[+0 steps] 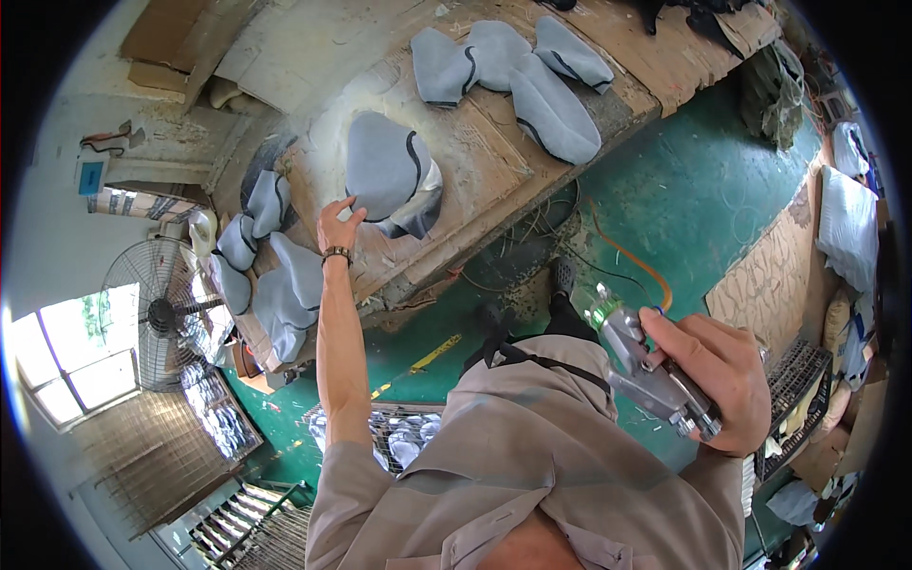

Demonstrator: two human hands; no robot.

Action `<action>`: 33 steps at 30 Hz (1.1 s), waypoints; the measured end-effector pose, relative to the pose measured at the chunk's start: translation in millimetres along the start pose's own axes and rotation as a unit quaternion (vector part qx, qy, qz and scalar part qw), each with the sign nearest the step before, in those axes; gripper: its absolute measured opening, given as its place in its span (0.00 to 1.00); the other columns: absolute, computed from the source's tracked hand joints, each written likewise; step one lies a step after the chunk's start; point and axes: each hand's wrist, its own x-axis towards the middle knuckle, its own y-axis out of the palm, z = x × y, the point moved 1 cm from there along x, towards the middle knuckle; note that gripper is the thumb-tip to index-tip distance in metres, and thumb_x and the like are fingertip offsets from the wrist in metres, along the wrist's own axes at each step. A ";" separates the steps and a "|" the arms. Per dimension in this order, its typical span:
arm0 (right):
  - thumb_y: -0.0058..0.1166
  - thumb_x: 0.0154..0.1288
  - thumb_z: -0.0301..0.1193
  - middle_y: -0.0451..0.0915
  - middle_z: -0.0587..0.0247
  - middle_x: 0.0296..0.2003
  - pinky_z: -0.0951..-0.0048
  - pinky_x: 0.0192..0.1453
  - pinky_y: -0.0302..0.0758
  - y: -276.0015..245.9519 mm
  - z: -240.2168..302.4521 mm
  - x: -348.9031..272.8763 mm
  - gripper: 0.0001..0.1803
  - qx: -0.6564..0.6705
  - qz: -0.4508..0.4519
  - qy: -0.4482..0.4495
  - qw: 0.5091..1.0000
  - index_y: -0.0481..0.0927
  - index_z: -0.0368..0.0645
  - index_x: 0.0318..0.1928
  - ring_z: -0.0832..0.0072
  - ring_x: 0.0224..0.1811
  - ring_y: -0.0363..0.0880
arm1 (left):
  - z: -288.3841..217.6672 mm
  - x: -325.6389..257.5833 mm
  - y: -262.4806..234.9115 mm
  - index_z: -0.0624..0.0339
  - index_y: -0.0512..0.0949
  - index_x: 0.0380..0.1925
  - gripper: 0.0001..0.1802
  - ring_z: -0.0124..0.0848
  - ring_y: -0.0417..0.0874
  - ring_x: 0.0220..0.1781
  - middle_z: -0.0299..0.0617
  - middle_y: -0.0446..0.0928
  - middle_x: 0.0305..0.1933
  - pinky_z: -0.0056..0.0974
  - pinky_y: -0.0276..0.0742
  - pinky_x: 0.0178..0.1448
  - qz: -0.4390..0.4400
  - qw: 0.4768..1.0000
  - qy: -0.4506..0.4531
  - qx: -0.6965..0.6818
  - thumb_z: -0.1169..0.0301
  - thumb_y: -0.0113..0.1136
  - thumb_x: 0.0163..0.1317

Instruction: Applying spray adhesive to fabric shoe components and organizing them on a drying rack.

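Metal spray gun [651,385] fills the right hand [724,372]

Handle of the spray gun [629,344] largely concealed by the right hand [727,375]; the near end of the orange hose [646,268] passes out of sight at the fingers. The grey piece [383,161] covers much of the shiny support [421,203] beneath it, whose full shape cannot be told. Sleeve and shirt [532,465] partly obscure the wire crate [380,418]; the shirt is cut by the lower edge, the black material [703,21] by the upper. View beyond the window [100,328] washed out by glare.
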 end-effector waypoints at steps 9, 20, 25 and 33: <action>0.68 0.48 0.33 0.83 0.53 0.35 0.62 0.35 0.77 -14.9 -20.5 26.2 0.42 0.029 -0.030 -0.001 0.999 0.74 0.31 0.67 0.58 0.32 0.83 | 2.3 -7.1 13.7 0.49 0.88 0.53 0.23 0.41 0.82 0.64 0.46 0.83 0.60 0.41 0.73 0.70 -0.031 0.996 -0.006 -0.081 0.66 0.76 0.55; 0.55 0.57 0.53 0.81 0.49 0.33 0.65 0.36 0.76 17.7 12.4 70.4 0.44 0.028 -0.065 0.019 0.997 0.75 0.30 0.65 0.57 0.31 0.82 | 0.5 -53.8 17.3 0.50 0.75 0.69 0.27 0.33 0.77 0.66 0.41 0.79 0.66 0.42 0.72 0.66 -0.273 0.710 -0.284 -0.583 0.74 0.62 0.70; 0.58 0.50 0.23 0.78 0.54 0.30 0.75 0.39 0.71 21.5 49.2 76.7 0.29 0.016 -0.093 0.111 0.989 0.84 0.33 0.57 0.69 0.32 0.77 | 28.0 -131.8 16.0 0.57 0.76 0.67 0.24 0.30 0.81 0.61 0.41 0.80 0.63 0.38 0.80 0.58 -0.171 0.766 -0.211 -0.583 0.74 0.61 0.71; 0.55 0.62 0.48 0.80 0.49 0.34 0.68 0.33 0.73 22.8 62.3 75.8 0.40 -0.039 -0.023 0.020 0.999 0.73 0.30 0.67 0.60 0.30 0.80 | 121.6 -329.2 104.6 0.56 0.82 0.58 0.16 0.28 0.87 0.45 0.39 0.86 0.49 0.36 0.85 0.41 -0.077 0.741 -0.436 -0.505 0.75 0.60 0.72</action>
